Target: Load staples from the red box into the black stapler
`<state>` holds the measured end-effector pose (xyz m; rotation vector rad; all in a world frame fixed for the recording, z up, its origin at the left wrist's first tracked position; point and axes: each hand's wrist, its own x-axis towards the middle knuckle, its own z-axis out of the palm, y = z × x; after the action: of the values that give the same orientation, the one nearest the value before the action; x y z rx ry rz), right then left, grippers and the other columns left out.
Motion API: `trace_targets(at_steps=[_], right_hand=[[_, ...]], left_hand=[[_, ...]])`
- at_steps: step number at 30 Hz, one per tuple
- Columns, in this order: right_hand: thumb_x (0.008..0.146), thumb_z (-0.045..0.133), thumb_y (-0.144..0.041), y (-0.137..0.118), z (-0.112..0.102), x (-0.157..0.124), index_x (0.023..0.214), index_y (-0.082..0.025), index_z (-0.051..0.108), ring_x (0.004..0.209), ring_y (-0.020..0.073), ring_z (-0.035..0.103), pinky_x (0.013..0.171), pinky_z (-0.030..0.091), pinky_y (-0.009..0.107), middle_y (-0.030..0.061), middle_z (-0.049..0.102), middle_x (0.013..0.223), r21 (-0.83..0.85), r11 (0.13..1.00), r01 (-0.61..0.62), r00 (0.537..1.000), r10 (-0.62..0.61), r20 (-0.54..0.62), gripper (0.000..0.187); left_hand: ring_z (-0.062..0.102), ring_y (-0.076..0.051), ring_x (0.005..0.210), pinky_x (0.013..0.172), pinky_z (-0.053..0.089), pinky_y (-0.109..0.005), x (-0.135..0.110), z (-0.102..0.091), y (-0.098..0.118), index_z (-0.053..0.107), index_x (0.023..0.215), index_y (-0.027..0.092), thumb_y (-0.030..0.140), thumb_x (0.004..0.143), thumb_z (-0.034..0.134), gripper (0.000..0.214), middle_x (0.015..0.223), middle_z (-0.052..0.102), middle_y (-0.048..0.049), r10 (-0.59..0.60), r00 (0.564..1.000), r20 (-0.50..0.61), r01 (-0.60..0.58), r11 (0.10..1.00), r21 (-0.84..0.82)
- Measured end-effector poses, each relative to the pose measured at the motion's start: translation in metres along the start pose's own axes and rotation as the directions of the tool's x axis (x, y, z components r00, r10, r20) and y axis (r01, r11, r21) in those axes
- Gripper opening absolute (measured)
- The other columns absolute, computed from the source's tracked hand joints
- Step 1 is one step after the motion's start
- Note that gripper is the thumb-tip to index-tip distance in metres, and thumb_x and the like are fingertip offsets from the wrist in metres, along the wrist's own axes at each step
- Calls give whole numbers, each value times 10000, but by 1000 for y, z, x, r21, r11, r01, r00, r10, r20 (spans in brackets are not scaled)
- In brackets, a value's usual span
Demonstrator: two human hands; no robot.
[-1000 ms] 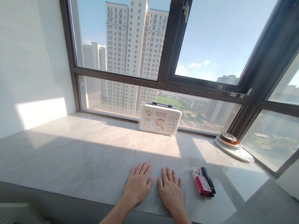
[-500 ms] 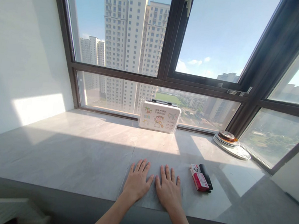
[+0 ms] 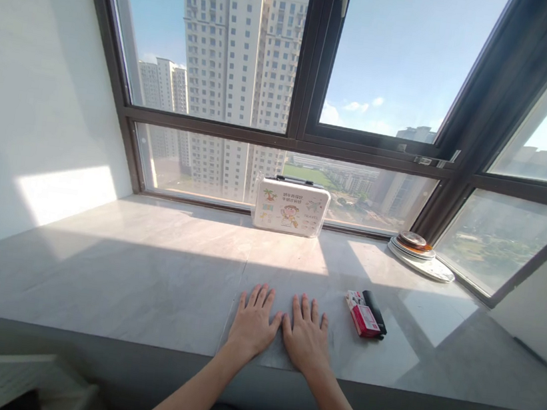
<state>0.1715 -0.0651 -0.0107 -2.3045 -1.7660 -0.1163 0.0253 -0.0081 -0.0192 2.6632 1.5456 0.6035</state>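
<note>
My left hand (image 3: pixel 253 320) lies flat on the grey stone windowsill (image 3: pixel 131 287), palm down, fingers spread. Beside it my right hand (image 3: pixel 307 334) rests the same way, the two thumbs almost meeting. Neither hand holds anything. To the right of my right hand lies a small red and white box (image 3: pixel 362 314), and a black cylindrical object (image 3: pixel 375 312) lies right along its far side; what that object is I cannot make out. Farther back, a white case (image 3: pixel 290 208) with cartoon prints and a dark handle stands upright against the window.
A stack of plates (image 3: pixel 414 247), an amber dish near its top, sits in the back right corner by the window frame (image 3: pixel 361 151). A white wall (image 3: pixel 40 100) bounds the sill on the left. Below the front edge at lower left is a pale slatted object (image 3: pixel 4 374).
The view has tilted slightly downward, so everything sits a little higher or lower in the picture. Both hands stay flat on the sill, and no object has moved.
</note>
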Motion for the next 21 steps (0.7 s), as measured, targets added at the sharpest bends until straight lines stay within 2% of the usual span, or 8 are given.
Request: trace_targets(at_steps=[21], right_hand=[[1012, 292, -422, -12, 1, -11, 1581, -209, 304, 1517, 353, 105, 1166, 26, 591, 137, 197, 1652, -26, 1000, 13, 1000, -13, -9, 607]], left_hand=[[174, -311, 1520, 1223, 88, -585, -9, -2, 11, 337, 1557, 268, 507, 1004, 253, 608, 1640, 283, -45, -56, 998, 14, 56, 998, 12]])
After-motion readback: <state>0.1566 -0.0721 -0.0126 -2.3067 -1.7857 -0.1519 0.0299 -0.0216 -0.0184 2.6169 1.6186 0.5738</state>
